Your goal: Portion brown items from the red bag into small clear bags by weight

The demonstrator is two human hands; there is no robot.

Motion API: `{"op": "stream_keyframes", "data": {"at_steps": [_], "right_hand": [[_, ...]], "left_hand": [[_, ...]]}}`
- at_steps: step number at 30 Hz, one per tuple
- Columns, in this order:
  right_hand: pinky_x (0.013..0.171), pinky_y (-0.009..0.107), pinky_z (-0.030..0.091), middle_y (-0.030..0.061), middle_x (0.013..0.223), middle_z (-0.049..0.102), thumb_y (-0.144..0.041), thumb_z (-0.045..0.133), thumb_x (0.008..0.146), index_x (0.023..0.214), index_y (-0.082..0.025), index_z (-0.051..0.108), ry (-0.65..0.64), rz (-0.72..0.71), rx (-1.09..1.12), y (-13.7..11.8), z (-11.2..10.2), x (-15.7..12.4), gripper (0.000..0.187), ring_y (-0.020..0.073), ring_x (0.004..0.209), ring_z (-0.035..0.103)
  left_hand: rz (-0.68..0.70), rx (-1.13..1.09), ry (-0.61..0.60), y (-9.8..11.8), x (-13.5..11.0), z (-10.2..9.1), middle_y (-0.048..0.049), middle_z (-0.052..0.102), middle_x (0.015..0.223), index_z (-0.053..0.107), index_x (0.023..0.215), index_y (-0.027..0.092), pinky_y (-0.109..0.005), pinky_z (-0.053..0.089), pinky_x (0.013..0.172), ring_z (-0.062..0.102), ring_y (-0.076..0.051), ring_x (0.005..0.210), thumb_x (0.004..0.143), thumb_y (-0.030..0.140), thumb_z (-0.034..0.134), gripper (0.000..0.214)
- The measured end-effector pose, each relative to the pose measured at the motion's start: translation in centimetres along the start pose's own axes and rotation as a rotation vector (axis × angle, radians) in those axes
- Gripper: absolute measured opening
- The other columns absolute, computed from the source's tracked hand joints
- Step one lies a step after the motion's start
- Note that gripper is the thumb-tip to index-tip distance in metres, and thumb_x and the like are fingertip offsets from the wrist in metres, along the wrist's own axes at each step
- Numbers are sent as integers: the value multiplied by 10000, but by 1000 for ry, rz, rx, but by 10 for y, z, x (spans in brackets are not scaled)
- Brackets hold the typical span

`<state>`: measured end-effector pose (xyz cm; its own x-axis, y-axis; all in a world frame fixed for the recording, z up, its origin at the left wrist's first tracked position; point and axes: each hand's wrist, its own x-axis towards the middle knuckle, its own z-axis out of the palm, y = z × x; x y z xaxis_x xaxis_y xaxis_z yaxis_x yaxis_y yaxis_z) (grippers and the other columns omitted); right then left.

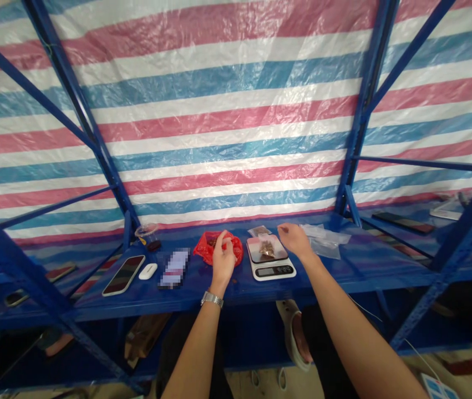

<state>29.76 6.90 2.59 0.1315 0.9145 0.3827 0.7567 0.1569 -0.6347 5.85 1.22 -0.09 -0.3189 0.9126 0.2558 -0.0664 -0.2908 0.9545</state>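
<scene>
The left hand is curled, its fingertips pinched together at a red plastic bag; whether they hold anything, I can't tell. The right hand hangs loosely open, between a digital scale carrying a small packet of brown pieces and some clear plastic bags, all on a blue steel shelf.

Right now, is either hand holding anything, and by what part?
The left hand is at the top of the red plastic bag, but whether it grips the bag cannot be told. The right hand holds nothing, open beside the digital scale.
</scene>
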Motion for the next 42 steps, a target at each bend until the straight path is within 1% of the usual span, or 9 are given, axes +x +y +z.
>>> {"op": "stream_keyframes", "data": {"at_steps": [6,10,13,16,19,24,29,34,42], "right_hand": [[894,283,539,66,1018,821,-213,570,914,1006,-203,824,-2,-4,1,10,-8,4,270,242,1007,758],[878,276,544,85,1036,820,-207,573,910,1017,-178,824,-3,-11,7,15,-14,4,275,239,995,760],[854,278,549,91,993,823,-203,564,911,984,-182,830,-10,-16,9,15,-16,4,276,246,980,762],[867,293,546,95,1029,821,-210,564,919,1000,-190,829,-22,-11,4,13,-16,4,278,255,1001,760],[864,288,535,91,1025,822,-209,570,922,1002,-192,831,-47,-14,-4,10,-14,2,274,249,986,761],[798,258,511,87,940,823,-178,575,898,886,-184,835,-86,-27,-34,7,-14,-2,260,237,917,757],[785,251,487,92,954,820,-191,563,909,890,-189,832,-112,-28,-59,3,-14,-3,270,238,948,748],[797,246,478,82,1018,820,-215,560,927,964,-215,828,-154,-16,-75,-3,-7,-5,271,232,985,744],[858,282,480,103,1075,807,-247,553,954,1054,-212,808,-195,25,-122,-7,-6,-8,276,251,1035,737]], "left_hand": [[13,19,-1,-4,3,1,-103,700,1195,624,1376,223,-198,398,400,497,-34,449,947,396,663,465],[20,18,13,-2,2,2,-95,711,1124,646,1325,204,-205,389,394,479,-42,437,944,367,653,414],[17,15,15,-1,2,2,-67,718,1004,663,1282,194,-208,385,399,469,-54,434,933,361,662,387],[41,30,15,-4,3,1,-50,708,962,677,1250,201,-205,375,407,467,-61,450,925,352,663,359],[79,54,34,-6,4,-1,-53,711,955,709,1194,213,-215,422,459,508,-82,503,898,343,698,323],[129,92,47,-6,4,0,-75,728,955,733,1117,211,-268,545,677,655,-159,732,885,289,694,247],[197,120,40,-6,5,1,-82,737,986,726,1044,201,-331,564,829,693,-204,905,885,241,649,181],[227,121,39,-7,5,0,-84,737,983,726,1018,202,-350,561,861,694,-214,923,867,222,652,169],[205,96,36,-6,3,1,-83,734,962,732,1002,198,-335,561,821,686,-216,886,832,186,663,184]]}}
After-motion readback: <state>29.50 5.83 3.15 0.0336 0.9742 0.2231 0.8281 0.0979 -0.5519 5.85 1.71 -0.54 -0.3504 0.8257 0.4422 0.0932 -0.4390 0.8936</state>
